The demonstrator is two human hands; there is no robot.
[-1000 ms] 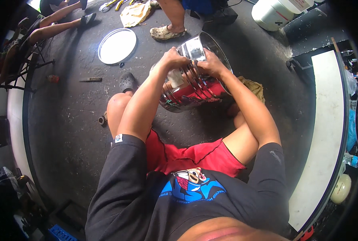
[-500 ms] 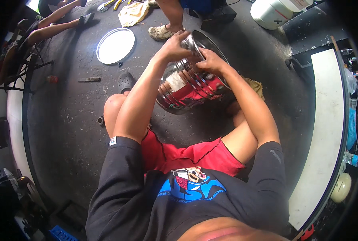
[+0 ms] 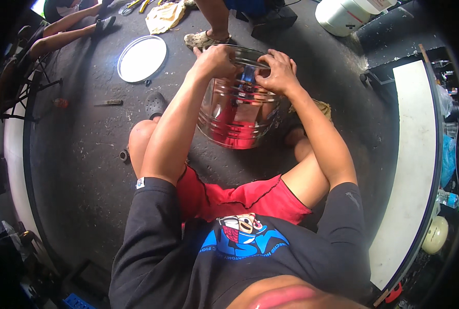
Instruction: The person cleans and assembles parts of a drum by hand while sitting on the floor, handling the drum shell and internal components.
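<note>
Drum (image 3: 238,116): mirror-bright, ribbed, reflecting red.
Left hand (image 3: 217,63), right hand (image 3: 280,75): fingers curled, both gripping its rim (image 3: 249,49).

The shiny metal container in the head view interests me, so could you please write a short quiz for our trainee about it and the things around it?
1. True or false: the left hand and the right hand both touch the ribbed metal container.

2. Multiple choice: what colour is the round disc on the floor?
A) red
B) white
C) green

3. Fill in the blank: seen by the wearer, the disc lies to the ____ of the container.

Key: 1 true; 2 B; 3 left.
</note>
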